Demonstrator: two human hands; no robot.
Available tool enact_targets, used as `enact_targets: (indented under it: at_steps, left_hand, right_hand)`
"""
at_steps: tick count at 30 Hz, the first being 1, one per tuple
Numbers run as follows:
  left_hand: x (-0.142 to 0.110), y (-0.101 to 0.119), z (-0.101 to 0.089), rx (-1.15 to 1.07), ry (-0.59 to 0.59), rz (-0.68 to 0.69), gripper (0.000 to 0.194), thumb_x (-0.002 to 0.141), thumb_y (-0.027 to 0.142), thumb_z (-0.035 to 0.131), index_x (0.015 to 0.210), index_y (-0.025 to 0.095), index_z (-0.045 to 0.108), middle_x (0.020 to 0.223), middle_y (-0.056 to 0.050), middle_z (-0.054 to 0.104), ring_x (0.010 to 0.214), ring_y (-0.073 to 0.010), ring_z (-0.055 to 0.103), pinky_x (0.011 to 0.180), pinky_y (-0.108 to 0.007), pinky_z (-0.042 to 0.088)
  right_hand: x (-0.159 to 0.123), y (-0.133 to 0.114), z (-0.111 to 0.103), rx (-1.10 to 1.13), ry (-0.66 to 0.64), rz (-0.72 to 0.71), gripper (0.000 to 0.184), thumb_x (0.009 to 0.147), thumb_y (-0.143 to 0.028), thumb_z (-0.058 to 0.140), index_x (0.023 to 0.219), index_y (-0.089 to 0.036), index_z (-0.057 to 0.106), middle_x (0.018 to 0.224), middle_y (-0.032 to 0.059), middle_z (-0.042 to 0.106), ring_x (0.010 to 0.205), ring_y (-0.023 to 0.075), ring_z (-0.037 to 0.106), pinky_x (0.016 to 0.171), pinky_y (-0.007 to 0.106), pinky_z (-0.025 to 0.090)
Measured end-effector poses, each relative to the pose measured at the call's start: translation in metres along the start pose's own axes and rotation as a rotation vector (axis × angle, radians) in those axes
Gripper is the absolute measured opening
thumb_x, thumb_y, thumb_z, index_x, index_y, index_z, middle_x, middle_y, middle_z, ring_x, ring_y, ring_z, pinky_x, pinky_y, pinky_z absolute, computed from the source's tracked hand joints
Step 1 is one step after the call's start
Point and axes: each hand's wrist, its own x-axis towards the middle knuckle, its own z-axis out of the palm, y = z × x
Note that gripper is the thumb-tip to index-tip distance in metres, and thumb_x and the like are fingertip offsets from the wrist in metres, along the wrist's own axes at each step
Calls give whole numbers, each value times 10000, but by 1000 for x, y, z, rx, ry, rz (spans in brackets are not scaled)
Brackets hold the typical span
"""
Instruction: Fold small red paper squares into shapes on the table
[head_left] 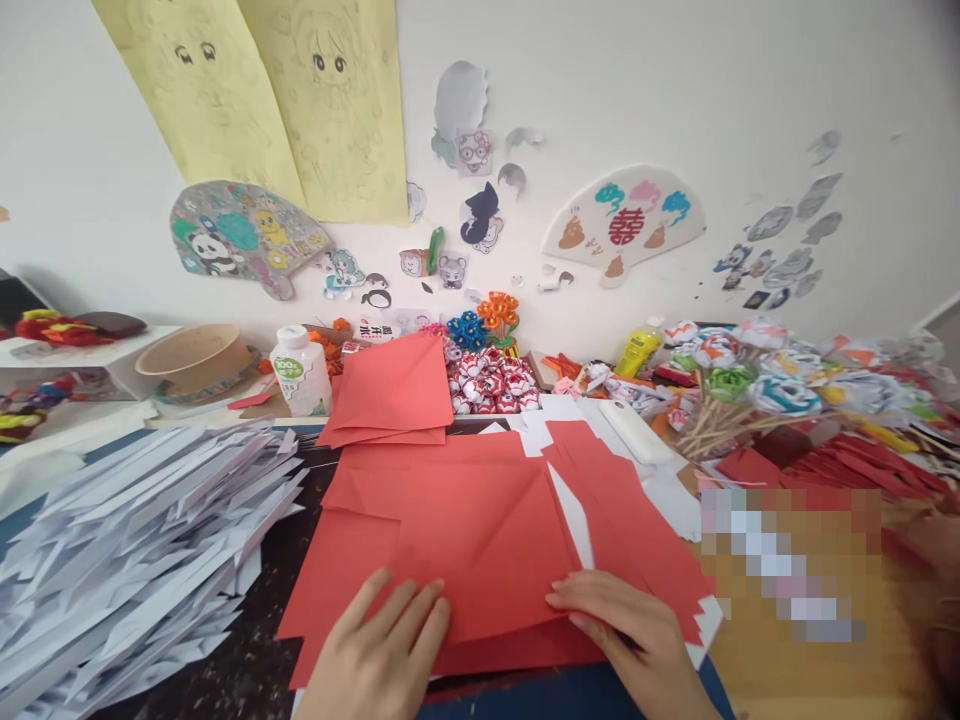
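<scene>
A large red paper sheet (487, 530) with crease lines lies in front of me, over other red sheets. My left hand (379, 645) rests flat on its near left part, fingers stretched forward and slightly apart. At the sheet's near right corner, my right hand (634, 625) pinches the edge between thumb and fingers. Beyond it sits a small stack of red squares (394, 385). More red paper strips (611, 500), some with jagged ends, lie at the right over white paper.
A big heap of folded white paper strips (150, 530) covers the left side. Behind stand a white bottle (301, 375), red-and-white paper flowers (491, 382) and a yellow bottle (639, 348). Paper flowers on sticks (784, 395) fill the back right. The wall (637, 90) closes off the far side.
</scene>
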Motion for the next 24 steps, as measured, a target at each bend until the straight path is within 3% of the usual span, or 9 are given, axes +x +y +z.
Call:
enact_targets:
  at_steps: [6, 9, 12, 16, 18, 20, 22, 24]
  left_hand:
    - [-9, -26, -10, -278, -152, -66, 310, 965, 230, 372, 1010, 264, 677, 928, -22, 747, 921, -155, 664, 940, -303, 418]
    - [-8, -29, -25, -416, -277, -130, 229, 943, 254, 458, 990, 256, 682, 893, -28, 736, 805, -143, 672, 866, -268, 483]
    - [-9, -25, -31, -422, -256, -341, 263, 921, 369, 493, 813, 216, 678, 742, -17, 694, 646, -133, 626, 650, -209, 517]
    - [-17, -22, -15, -373, -344, -600, 413, 926, 424, 459, 603, 183, 547, 509, 33, 541, 463, -98, 511, 428, -164, 414]
    - [-19, -19, -5, -297, -320, -639, 329, 922, 429, 462, 748, 186, 601, 523, 38, 568, 478, -114, 551, 439, -173, 427]
    - [-17, -13, 3, -121, -189, -619, 330, 899, 447, 494, 1056, 183, 611, 694, -7, 683, 629, -171, 649, 540, -223, 490]
    - [-11, -3, 6, 90, -44, -514, 457, 892, 413, 511, 1279, 171, 523, 995, -96, 719, 893, -238, 671, 752, -315, 512]
    - [-3, 10, 8, 216, 33, -333, 419, 912, 287, 481, 1316, 188, 530, 1217, -116, 652, 1109, -255, 594, 992, -380, 387]
  right_hand:
    - [-7, 2, -2, 19, 1, 139, 202, 895, -299, 570, 819, -222, 740, 734, 34, 745, 642, 186, 711, 605, 215, 573]
    - [-10, 1, -3, -13, -25, 196, 239, 891, -363, 571, 796, -222, 740, 686, 29, 733, 575, 179, 687, 546, 217, 544]
    - [-7, -1, -3, -66, -41, 299, 330, 895, -445, 530, 792, -220, 748, 679, 35, 726, 522, 173, 648, 482, 228, 506]
    - [6, -3, 2, -73, -67, 463, 420, 900, -501, 479, 784, -193, 740, 583, 19, 671, 476, 168, 594, 426, 232, 458]
    - [11, -1, 6, -49, -73, 522, 434, 910, -505, 456, 807, -183, 729, 614, 20, 675, 525, 177, 612, 479, 238, 481]
    - [15, 2, 11, -60, -55, 563, 439, 913, -511, 445, 828, -176, 714, 636, 23, 674, 556, 183, 614, 524, 251, 488]
    - [16, 6, 16, -113, -33, 592, 447, 911, -523, 441, 804, -168, 690, 598, 18, 641, 531, 178, 581, 514, 261, 464]
    - [17, 10, 19, -173, -28, 608, 469, 910, -536, 430, 713, -169, 646, 537, 8, 586, 491, 168, 530, 482, 265, 423]
